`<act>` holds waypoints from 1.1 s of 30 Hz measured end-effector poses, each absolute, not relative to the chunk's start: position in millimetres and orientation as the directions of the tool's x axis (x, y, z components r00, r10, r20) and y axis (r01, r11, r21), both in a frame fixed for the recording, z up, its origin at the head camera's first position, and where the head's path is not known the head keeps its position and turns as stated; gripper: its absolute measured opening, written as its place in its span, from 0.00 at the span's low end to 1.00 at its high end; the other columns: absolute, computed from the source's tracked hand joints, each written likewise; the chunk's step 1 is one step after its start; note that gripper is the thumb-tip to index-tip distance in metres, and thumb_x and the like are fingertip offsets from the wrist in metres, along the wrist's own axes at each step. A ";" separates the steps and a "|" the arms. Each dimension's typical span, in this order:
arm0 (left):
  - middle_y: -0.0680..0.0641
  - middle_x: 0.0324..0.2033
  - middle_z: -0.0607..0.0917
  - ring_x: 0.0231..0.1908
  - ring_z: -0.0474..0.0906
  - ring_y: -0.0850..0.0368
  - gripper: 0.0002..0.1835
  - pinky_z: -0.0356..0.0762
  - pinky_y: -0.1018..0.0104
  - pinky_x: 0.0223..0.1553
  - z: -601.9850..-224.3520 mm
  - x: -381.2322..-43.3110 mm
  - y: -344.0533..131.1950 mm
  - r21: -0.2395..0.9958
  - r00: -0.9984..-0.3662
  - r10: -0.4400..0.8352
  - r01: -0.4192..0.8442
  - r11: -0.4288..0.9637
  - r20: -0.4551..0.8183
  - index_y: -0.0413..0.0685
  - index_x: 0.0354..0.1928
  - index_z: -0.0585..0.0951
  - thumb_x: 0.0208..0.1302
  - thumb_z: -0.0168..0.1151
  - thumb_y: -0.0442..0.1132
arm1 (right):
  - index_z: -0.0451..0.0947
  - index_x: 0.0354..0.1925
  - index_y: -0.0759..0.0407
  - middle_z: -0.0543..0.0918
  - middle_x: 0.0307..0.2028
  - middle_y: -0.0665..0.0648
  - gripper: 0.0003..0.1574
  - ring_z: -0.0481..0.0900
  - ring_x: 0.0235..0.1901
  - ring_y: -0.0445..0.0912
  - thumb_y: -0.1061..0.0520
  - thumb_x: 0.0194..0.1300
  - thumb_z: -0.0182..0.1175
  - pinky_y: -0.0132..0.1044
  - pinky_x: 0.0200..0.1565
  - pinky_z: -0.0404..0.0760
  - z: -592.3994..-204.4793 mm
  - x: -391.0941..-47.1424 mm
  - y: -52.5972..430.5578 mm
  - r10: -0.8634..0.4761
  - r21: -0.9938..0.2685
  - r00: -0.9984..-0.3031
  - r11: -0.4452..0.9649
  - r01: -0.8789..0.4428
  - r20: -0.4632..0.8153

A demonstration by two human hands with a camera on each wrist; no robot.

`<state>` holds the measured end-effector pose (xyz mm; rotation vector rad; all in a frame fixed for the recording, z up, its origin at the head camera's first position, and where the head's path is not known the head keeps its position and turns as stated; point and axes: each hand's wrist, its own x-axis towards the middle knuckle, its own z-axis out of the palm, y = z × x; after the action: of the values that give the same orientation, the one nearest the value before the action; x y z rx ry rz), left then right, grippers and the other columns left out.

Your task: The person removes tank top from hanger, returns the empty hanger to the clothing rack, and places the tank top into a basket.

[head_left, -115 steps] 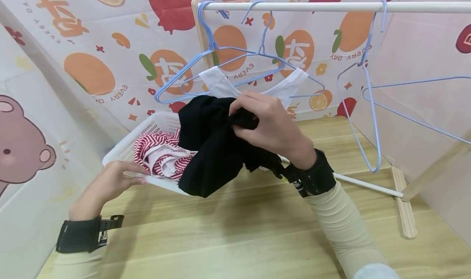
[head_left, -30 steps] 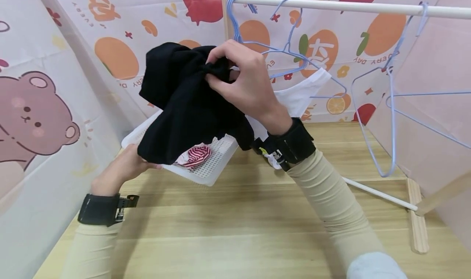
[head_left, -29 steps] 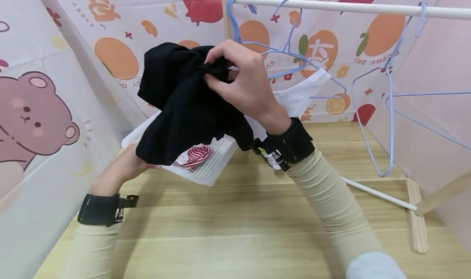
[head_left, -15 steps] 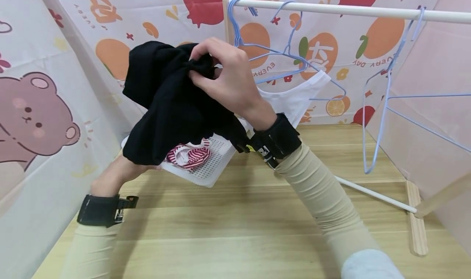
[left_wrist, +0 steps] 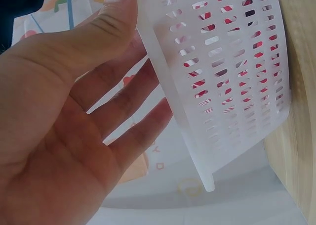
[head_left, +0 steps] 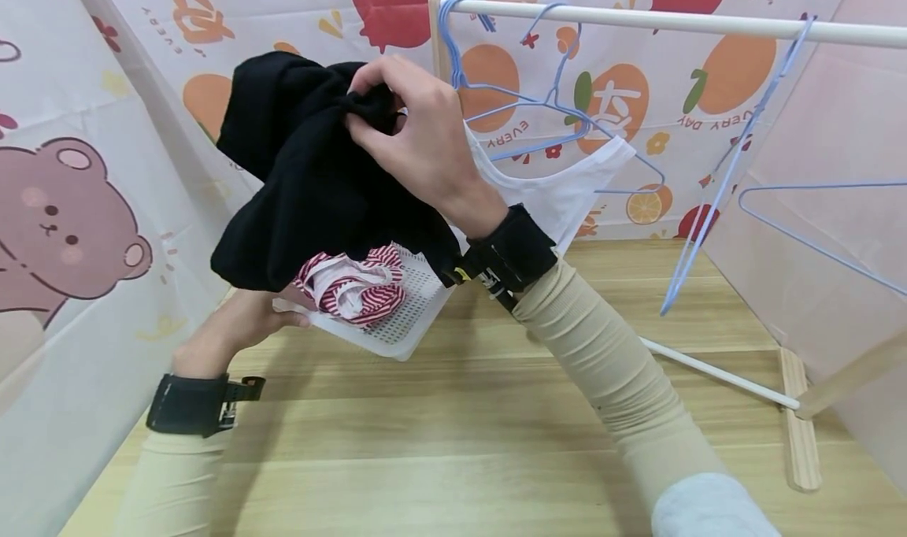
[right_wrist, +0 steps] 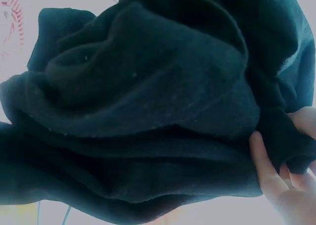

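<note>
In the head view, my right hand (head_left: 428,139) pinches a bunched black garment (head_left: 298,183) between thumb and fingers, raised over the basket. Its folds fill most of the right wrist view, so its kind is unclear. My left hand (head_left: 237,324) grips the near-left rim of the white perforated plastic basket (head_left: 368,349); the left wrist view has the thumb (left_wrist: 94,37) and fingers on either side of that rim. A red-and-white striped cloth (head_left: 357,289) lies crumpled inside the basket, partly under the hanging black fabric.
A white rail (head_left: 638,20) carries several blue hangers, bunched at its left end. One bears a white strapped garment (head_left: 560,187), partly behind my right arm. Another blue hanger (head_left: 716,198) hangs at the right, above the rack's wooden foot (head_left: 801,435). The wooden tabletop (head_left: 439,458) lies in front.
My right hand has carried the black garment left and upward, uncovering more of the striped cloth. The left hand stays at the basket rim. The right-hand hanger has swung edge-on.
</note>
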<state>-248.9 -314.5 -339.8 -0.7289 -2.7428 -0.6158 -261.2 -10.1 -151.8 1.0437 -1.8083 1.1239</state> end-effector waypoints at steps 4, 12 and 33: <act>0.48 0.34 0.88 0.46 0.74 0.53 0.11 0.66 0.64 0.51 -340.7 -249.9 -314.9 0.345 -0.849 0.429 0.520 0.782 0.307 0.48 0.33 0.87 0.44 0.75 0.31 | 0.78 0.39 0.64 0.80 0.37 0.57 0.12 0.73 0.37 0.40 0.58 0.59 0.65 0.23 0.39 0.73 -152.4 -264.1 -12.7 -0.240 -0.344 -0.419 0.298 -0.890 0.876; 0.51 0.30 0.88 0.40 0.73 0.64 0.12 0.63 0.85 0.43 -342.6 -249.6 -316.5 0.300 -0.824 0.453 0.552 0.778 0.340 0.50 0.32 0.87 0.42 0.75 0.30 | 0.79 0.39 0.63 0.81 0.38 0.57 0.12 0.74 0.38 0.41 0.56 0.59 0.65 0.21 0.42 0.72 -155.5 -274.5 -19.4 -0.218 -0.365 -0.451 0.341 -0.866 0.866; 0.53 0.29 0.88 0.33 0.79 0.65 0.12 0.71 0.82 0.39 -340.7 -249.8 -315.3 0.283 -0.797 0.487 0.589 0.757 0.356 0.50 0.30 0.87 0.39 0.76 0.30 | 0.79 0.40 0.61 0.81 0.39 0.55 0.12 0.74 0.40 0.41 0.55 0.60 0.64 0.20 0.45 0.69 -154.2 -283.8 -30.1 -0.248 -0.367 -0.471 0.369 -0.854 0.846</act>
<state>-249.8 -315.3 -340.7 -0.8415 -2.6940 -0.5614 -283.8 -30.1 -154.2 0.9529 -1.9253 1.0925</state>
